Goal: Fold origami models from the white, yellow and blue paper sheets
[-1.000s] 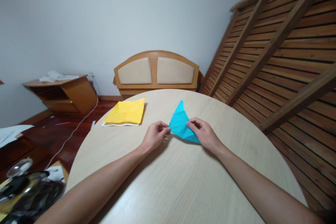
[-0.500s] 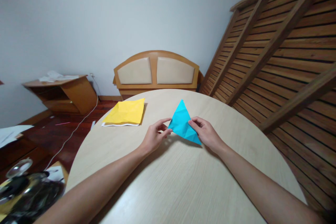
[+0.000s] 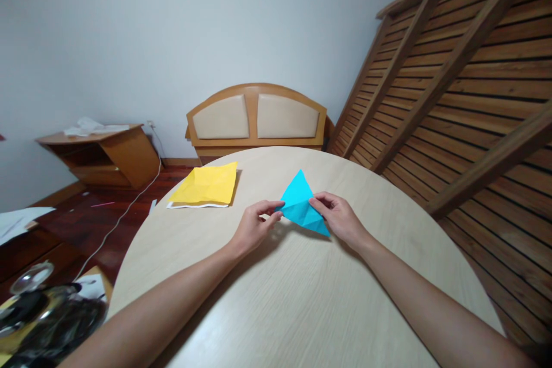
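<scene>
A creased blue sheet of folded paper point(image 3: 301, 202), roughly triangular with one point facing away from me, is held just above the round table point(image 3: 276, 299). My left hand point(image 3: 257, 221) pinches its left corner between thumb and fingers. On the opposite edge, my right hand point(image 3: 338, 215) grips the paper with the thumb on top and the fingers behind it. A lower corner sticks out beneath the right hand. What lies under the paper is hidden, apart from its shadow on the tabletop.
Yellow paper point(image 3: 206, 183) lies over a white sheet at the table's left far side. Behind the table is a padded headboard point(image 3: 256, 118). Wooden slats point(image 3: 431, 80) lean on the right. A low cabinet point(image 3: 125, 155) and a cable point(image 3: 125, 213) are at left.
The far point of the blue paper has tipped lower and a crease shows across it. My left forefinger has come down onto the left corner. The right hand stays nearly still.
</scene>
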{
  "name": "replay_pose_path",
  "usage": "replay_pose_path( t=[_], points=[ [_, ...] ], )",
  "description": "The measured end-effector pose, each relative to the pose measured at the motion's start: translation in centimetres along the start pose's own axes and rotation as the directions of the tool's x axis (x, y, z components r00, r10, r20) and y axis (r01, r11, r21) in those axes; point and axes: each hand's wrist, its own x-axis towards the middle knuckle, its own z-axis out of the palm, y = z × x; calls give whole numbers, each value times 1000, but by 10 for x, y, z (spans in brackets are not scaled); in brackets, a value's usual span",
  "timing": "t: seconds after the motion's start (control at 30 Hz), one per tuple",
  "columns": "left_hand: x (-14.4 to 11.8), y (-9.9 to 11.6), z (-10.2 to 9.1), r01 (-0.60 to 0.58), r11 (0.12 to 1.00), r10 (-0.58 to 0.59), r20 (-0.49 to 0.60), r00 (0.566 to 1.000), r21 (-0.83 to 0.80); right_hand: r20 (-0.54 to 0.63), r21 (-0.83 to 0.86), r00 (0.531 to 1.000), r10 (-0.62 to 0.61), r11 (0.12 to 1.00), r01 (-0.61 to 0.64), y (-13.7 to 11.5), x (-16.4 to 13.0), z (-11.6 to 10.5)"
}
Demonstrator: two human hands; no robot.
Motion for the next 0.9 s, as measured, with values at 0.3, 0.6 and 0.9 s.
replay_pose_path(
  t=[0.3,0.6,0.9],
  points=[
    [4,-9,-2,-6,997,12,-80,997,76,25,25,997,71,997,-72,-3,-4,3],
    [7,-7,-1,50,983,-65,-76,995,-178,-30,138,996,86,987,-81,-3,-6,6],
    [4,-7,-1,55,984,-55,9,998,-168,69,-46,998,-9,999,12,-4,-4,0]
  ],
)
